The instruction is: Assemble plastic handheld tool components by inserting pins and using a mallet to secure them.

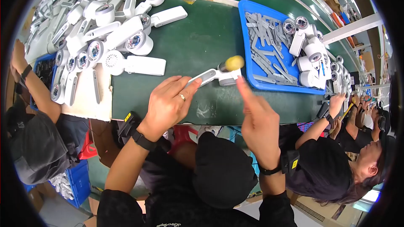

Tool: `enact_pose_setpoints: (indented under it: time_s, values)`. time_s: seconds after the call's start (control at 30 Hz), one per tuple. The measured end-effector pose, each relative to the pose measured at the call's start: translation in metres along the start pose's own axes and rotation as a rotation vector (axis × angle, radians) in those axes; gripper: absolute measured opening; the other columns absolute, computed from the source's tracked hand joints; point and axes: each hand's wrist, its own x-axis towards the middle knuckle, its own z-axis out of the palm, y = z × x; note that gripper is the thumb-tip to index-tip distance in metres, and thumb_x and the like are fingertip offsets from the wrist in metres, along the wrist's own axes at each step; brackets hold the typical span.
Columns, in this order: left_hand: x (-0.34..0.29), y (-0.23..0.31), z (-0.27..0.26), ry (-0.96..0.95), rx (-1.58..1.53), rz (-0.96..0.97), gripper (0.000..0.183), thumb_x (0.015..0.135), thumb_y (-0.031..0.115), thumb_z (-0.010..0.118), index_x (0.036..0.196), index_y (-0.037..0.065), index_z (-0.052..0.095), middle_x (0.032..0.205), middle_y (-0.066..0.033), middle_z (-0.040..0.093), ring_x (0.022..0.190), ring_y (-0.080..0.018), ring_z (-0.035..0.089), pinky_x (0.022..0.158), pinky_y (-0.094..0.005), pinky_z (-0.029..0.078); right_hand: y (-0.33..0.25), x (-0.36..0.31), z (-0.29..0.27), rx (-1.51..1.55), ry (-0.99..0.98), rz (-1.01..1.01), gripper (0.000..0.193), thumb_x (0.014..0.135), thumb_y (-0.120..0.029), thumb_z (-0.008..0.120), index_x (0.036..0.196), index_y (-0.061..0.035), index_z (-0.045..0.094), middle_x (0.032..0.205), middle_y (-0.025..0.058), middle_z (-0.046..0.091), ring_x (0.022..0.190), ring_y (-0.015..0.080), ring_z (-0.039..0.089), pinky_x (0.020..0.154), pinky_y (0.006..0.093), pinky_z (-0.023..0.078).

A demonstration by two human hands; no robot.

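My left hand (pixel 167 101) is closed round the handle of a white handheld fan (pixel 228 80), held low over the green workbench (pixel 202 29). A grey strip (pixel 205 77) lies along the handle's upper face. My right hand (pixel 260 122) is closed with its index finger stretched forward, gripping a small mallet (pixel 232 63). The mallet's head is yellow at one end and dark at the other, smeared by motion, and stands just above the fan's round end. Most of the mallet's handle is hidden by my fingers.
At the right, a blue tray (pixel 248 73) holds loose grey strips (pixel 266 31) and several white fans. More fans (pixel 111 38) are heaped at the left, some on a cardboard sheet (pixel 105 98). Co-workers (pixel 35 147) sit on both sides. A blue crate (pixel 80 180) stands below at the left.
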Motion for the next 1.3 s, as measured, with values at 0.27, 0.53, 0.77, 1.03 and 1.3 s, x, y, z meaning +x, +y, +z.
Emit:
enact_pose_setpoints:
  time_s: [0.27, 0.53, 0.77, 1.03, 1.3]
  values:
    - [-0.001, -0.001, 0.001, 0.003, -0.001, 0.001, 0.033, 0.082, -0.002, 0.075, 0.115, 0.002, 0.073, 0.102, -0.0095, 0.072, 0.088, -0.0308, 0.07, 0.086, -0.0409, 0.06, -0.012, 0.009, -0.005, -0.063, -0.053, -0.005, 0.068, 0.089, 0.012, 0.054, 0.146, -0.0229, 0.061, 0.079, 0.0158, 0.056, 0.066, 0.0342, 0.057, 0.065, 0.0402, 0.05]
    - [-0.012, -0.004, 0.005, 0.017, -0.115, -0.216, 0.084, 0.081, 0.008, 0.086, 0.15, 0.003, 0.038, 0.105, -0.0098, 0.078, 0.098, -0.0351, 0.074, 0.088, -0.0412, 0.06, -0.02, 0.001, -0.001, 0.098, -0.012, -0.059, 0.067, 0.089, 0.011, 0.055, 0.146, -0.024, 0.062, 0.076, 0.0141, 0.052, 0.062, 0.0316, 0.052, 0.063, 0.037, 0.048]
    - [-0.011, -0.005, 0.005, 0.022, -0.108, -0.211, 0.083, 0.081, 0.008, 0.086, 0.149, 0.002, 0.039, 0.105, -0.0097, 0.078, 0.099, -0.035, 0.075, 0.089, -0.041, 0.06, -0.02, 0.007, 0.005, -0.026, -0.065, -0.065, 0.069, 0.089, 0.006, 0.058, 0.148, -0.0292, 0.058, 0.075, 0.0151, 0.052, 0.065, 0.0379, 0.058, 0.062, 0.0461, 0.048]
    - [-0.008, -0.001, 0.005, 0.012, -0.126, -0.218, 0.085, 0.081, 0.006, 0.085, 0.151, 0.001, 0.037, 0.105, -0.0098, 0.077, 0.096, -0.0357, 0.074, 0.089, -0.0405, 0.06, -0.009, 0.004, 0.016, 0.009, -0.081, -0.053, 0.067, 0.091, 0.005, 0.058, 0.147, -0.0306, 0.059, 0.075, 0.0154, 0.054, 0.066, 0.0375, 0.057, 0.063, 0.0439, 0.049]
    - [-0.014, 0.0, -0.004, 0.091, 0.084, 0.177, 0.084, 0.077, -0.006, 0.081, 0.15, 0.0, 0.04, 0.115, -0.0115, 0.075, 0.098, -0.0332, 0.073, 0.096, -0.047, 0.06, 0.014, -0.024, 0.003, 0.574, 0.064, 0.227, 0.059, 0.104, -0.009, 0.06, 0.16, -0.0083, 0.04, 0.073, -0.0056, 0.05, 0.066, 0.0018, 0.045, 0.06, 0.0201, 0.036]
